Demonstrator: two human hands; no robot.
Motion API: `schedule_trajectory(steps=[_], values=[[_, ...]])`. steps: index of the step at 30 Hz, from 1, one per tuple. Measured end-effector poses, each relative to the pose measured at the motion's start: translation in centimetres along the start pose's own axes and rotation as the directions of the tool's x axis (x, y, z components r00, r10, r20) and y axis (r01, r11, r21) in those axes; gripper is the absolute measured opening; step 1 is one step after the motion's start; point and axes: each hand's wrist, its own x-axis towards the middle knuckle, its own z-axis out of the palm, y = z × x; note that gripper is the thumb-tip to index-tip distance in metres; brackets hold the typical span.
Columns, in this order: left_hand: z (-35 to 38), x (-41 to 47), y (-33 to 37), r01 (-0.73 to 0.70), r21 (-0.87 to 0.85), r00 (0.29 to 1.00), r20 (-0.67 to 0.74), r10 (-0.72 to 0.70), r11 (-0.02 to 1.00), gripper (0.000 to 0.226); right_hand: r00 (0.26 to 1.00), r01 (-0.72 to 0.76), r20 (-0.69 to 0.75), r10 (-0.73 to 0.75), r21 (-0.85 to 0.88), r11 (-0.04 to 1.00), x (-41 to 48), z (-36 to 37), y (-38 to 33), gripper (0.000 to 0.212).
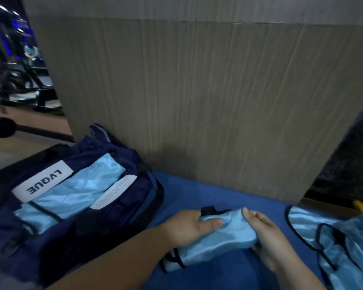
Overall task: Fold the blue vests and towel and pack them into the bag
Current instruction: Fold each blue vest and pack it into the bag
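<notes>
Shiny blue folded vest (218, 241) lies low in the middle, slanting from lower left to upper right, held at both ends by the left grip (187, 227) and right grip (268, 237), with the open bag (113, 218) at its left, nearer the left grip.

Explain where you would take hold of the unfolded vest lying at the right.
On the unfolded vest, probably the black-trimmed rounded edge, reached from the left by the right hand: it lies flat and exposed on the blue surface.
</notes>
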Motion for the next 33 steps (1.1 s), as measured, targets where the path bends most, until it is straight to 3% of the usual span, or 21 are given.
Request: schedule_trajectory(steps=[3, 5, 8, 11, 15, 18, 21, 27, 29, 31, 33], values=[[-1.7, -1.4, -0.7, 0.008, -0.067, 0.994, -0.104, -0.015, 0.998, 0.063, 0.991, -0.046, 0.133, 0.028, 0.139, 0.989, -0.4, 1.4, 0.3, 0.045], [-3.0, -2.1, -1.6, 0.019, -0.055, 0.981, -0.193, -0.029, 0.998, 0.063, 0.975, -0.059, 0.222, 0.027, 0.136, 0.989, -1.3, 2.8, 0.4, 0.056], [-5.2, -3.6, -2.4, 0.013, -0.041, 0.959, -0.283, -0.024, 0.999, 0.055, 0.948, -0.024, 0.32, -0.007, 0.093, 0.995, -2.0, 6.5, 0.4, 0.092], [-7.8, -5.5, -3.0, 0.034, -0.015, 0.918, -0.395, -0.037, 0.999, 0.056, 0.954, 0.046, 0.285, -0.098, 0.184, 0.982, -1.6, 12.2, -0.5, 0.06], [-12.4, -8.1, -4.7, 0.09, -0.007, 0.809, -0.583, -0.077, 0.996, 0.055, 0.97, 0.096, 0.208, -0.127, 0.156, 0.983, -0.1, 20.3, -2.1, 0.069], [-16.1, -9.6, -6.5, 0.159, 0.019, 0.712, -0.695, -0.102, 0.987, 0.054, 0.961, 0.126, 0.231, -0.154, 0.131, 0.983, 0.6, 25.6, -2.9, 0.072], [-18.7, -10.5, -8.0, 0.23, 0.022, 0.666, -0.733, -0.141, 0.973, 0.051, 0.945, 0.169, 0.279, -0.172, 0.036, 0.985, 1.0, 29.6, -3.4, 0.069], [-22.8, -11.0, -8.8, 0.286, 0.046, 0.598, -0.789, -0.141, 0.957, 0.055, 0.924, 0.244, 0.317, -0.214, -0.057, 0.968, 2.2, 34.2, -4.4, 0.033], [-24.1, -10.6, -9.1, 0.373, 0.119, 0.598, -0.789, -0.141, 0.92, 0.059, 0.918, 0.28, 0.323, -0.23, -0.118, 0.953, 2.9, 35.0, -4.5, 0.028], [-24.8, -9.9, -10.4, 0.485, 0.225, 0.658, -0.731, -0.183, 0.845, 0.059, 0.916, 0.323, 0.328, -0.23, -0.268, 0.908, 3.7, 35.3, -3.9, 0.024], [-24.3, -9.1, -12.3, 0.552, 0.346, 0.725, -0.649, -0.231, 0.759, 0.047, 0.912, 0.372, 0.359, -0.196, -0.528, 0.763, 4.3, 34.8, -2.8, 0.025]])
